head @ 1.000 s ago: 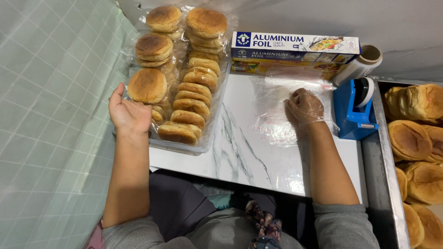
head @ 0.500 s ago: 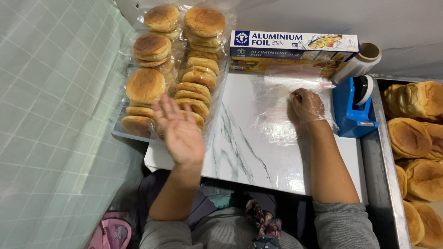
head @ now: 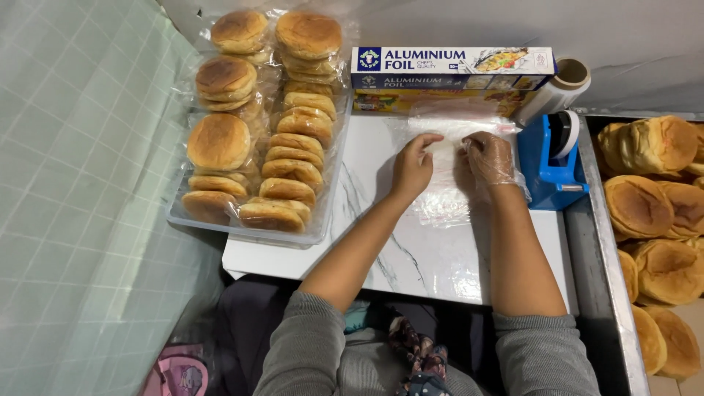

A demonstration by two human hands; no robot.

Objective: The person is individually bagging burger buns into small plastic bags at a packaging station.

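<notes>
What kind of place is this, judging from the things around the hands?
Probably a small food-packing or bakery corner. A clear tray holds wrapped buns, more buns lie loose on the right, and both hands work on plastic film beside a blue tape dispenser.

Left hand (bare) onto plastic wrap

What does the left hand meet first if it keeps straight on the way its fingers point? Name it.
Judging by the head view, the left hand, already on the clear plastic sheet, points up-right; next in line is probably the stacked foil boxes, though depth is unclear.
</notes>
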